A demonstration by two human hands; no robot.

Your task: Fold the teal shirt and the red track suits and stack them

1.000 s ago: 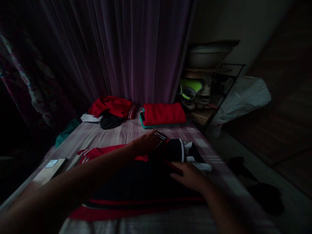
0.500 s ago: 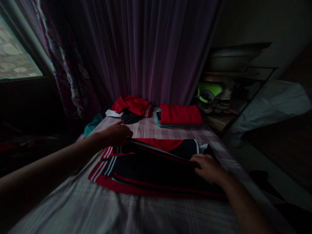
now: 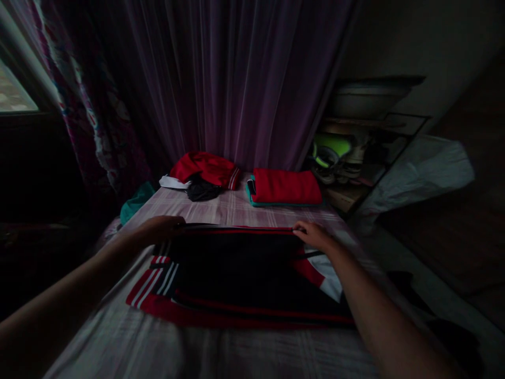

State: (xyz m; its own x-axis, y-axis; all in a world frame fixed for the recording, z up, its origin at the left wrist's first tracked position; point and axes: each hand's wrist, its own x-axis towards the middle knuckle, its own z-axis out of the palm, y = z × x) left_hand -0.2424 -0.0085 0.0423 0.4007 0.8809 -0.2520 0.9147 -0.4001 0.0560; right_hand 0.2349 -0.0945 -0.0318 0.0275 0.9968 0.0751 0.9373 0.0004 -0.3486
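A dark track jacket point(image 3: 236, 268) with red and white parts lies folded on the bed. Its striped red-and-white ribbing point(image 3: 148, 287) faces left. My left hand point(image 3: 163, 229) is closed on the jacket's far edge at the left end, its fingertips partly hidden in shadow. At the right part of that same edge, my right hand point(image 3: 310, 232) pinches the cloth between thumb and fingers. The edge runs nearly straight between the two hands, and a red and white patch shows under my right forearm.
Toward the back of the bed point(image 3: 221, 210) lie a folded red garment on teal cloth point(image 3: 286, 187) and a loose red garment point(image 3: 203, 168) with black and white pieces. A purple curtain point(image 3: 236, 95) hangs behind. A shoe rack point(image 3: 355, 158) stands at right, beside a pale bag point(image 3: 426, 168).
My right hand has moved away from me and left along the jacket's edge. My left hand has shifted left. The edge between them, slanted before, is now level. The view has turned slightly right.
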